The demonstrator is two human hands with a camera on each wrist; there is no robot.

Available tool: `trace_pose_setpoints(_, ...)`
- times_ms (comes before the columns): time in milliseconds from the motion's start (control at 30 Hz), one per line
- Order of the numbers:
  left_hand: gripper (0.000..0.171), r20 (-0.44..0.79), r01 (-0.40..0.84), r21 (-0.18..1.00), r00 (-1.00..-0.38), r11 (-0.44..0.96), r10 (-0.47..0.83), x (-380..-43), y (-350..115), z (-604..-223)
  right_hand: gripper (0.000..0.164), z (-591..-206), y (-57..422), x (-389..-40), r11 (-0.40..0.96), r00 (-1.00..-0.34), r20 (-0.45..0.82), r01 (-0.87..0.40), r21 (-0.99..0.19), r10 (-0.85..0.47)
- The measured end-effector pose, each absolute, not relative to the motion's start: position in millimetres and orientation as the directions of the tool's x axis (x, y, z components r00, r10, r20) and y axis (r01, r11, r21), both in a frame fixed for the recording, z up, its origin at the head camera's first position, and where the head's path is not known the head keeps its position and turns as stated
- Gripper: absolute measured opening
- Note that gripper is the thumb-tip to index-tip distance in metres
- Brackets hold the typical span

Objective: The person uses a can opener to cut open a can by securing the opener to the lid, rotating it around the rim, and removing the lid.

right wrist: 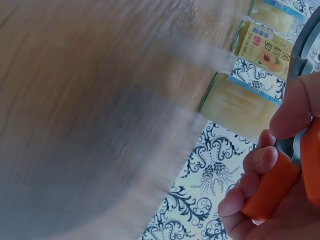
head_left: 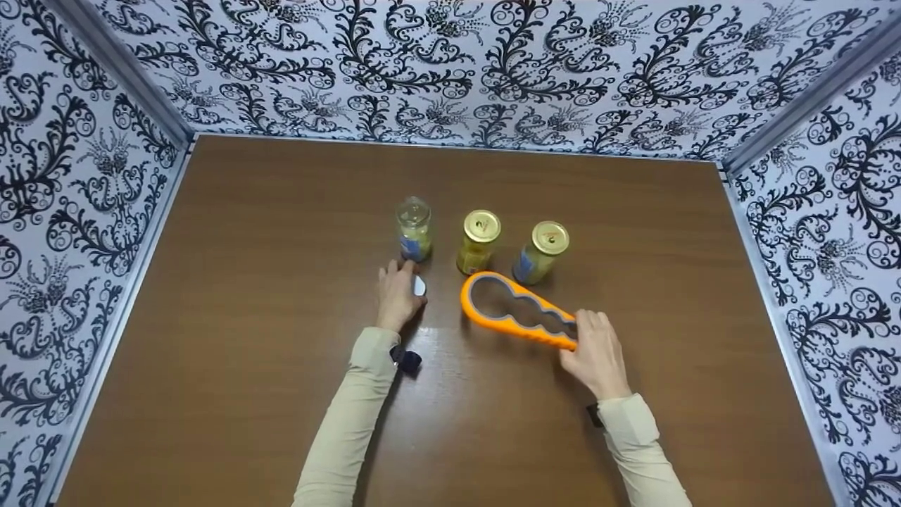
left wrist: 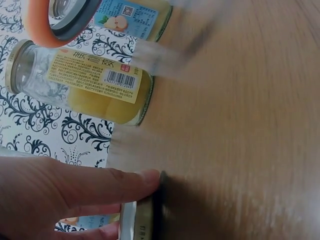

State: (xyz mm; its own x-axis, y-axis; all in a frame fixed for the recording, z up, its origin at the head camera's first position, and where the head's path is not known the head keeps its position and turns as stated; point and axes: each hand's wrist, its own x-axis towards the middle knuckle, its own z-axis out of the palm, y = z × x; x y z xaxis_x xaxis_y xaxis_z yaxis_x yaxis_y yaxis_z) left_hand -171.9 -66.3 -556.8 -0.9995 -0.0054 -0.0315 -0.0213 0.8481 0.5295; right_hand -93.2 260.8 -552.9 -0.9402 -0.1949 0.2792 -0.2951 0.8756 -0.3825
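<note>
My left hand [head_left: 398, 298] pinches a jar lid [left wrist: 144, 220] between thumb and fingers, close over the table and just in front of an uncapped glass jar [head_left: 414, 231]. The lid's pale inner side shows in the head view. My right hand [head_left: 597, 355] grips the handles of an orange jar opener [head_left: 510, 326] with a grey, scalloped inner edge. Its rounded end points left, in front of a gold-lidded middle jar [head_left: 479, 246] with a yellow label. Another gold-lidded jar [head_left: 538, 257], with a blue label, stands to the right. All three hold pale yellow contents.
A brown wooden table [head_left: 267, 282] lies beneath everything. White panels with black scrollwork [head_left: 450, 77] rise along its back and both sides, with grey edge strips [head_left: 112, 63] at the corners. Each wrist bears a dark strapped device [head_left: 407, 359].
</note>
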Motion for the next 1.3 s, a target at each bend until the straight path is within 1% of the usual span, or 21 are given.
trace_pose_setpoints(133, 0.060, -0.028, -0.029, 0.532, -0.999, 0.846, -0.016, -170.9, -66.2, -556.3, 0.042, -554.7, 261.2, -92.5, 0.878, -0.941, 0.279, -0.291, -0.380, -0.191)
trace_pose_setpoints(400, 0.045, 0.007, -0.048, 0.589, -0.998, 0.806, -0.065, -168.3, -65.0, -552.7, 0.044, -557.9, 265.9, -90.8, 0.879, -0.945, 0.272, -0.280, -0.385, -0.182)
trace_pose_setpoints(533, 0.043, 0.030, -0.036, 0.610, -0.997, 0.791, -0.068, -168.5, -63.1, -550.3, 0.042, -558.3, 268.9, -90.3, 0.881, -0.945, 0.275, -0.277, -0.383, -0.178)
trace_pose_setpoints(767, 0.042, 0.071, 0.001, 0.630, -0.996, 0.777, -0.057, -170.3, -58.0, -548.2, 0.043, -557.4, 272.6, -89.6, 0.889, -0.952, 0.255, -0.260, -0.376, -0.170)
trace_pose_setpoints(900, 0.044, 0.082, 0.019, 0.633, -0.996, 0.774, -0.043, -172.7, -54.0, -548.6, 0.044, -557.3, 274.9, -89.4, 0.887, -0.945, 0.279, -0.269, -0.376, -0.168)
trace_pose_setpoints(1133, 0.051, 0.069, 0.019, 0.720, -0.997, 0.694, -0.044, -175.9, -42.2, -549.8, 0.038, -557.6, 281.0, -87.5, 0.886, -0.925, 0.341, -0.295, -0.359, -0.170)
trace_pose_setpoints(1300, 0.053, 0.088, 0.049, 0.744, -0.996, 0.667, -0.025, -181.3, -30.5, -553.0, 0.041, -558.1, 284.9, -83.1, 0.889, -0.928, 0.339, -0.281, -0.362, -0.155)
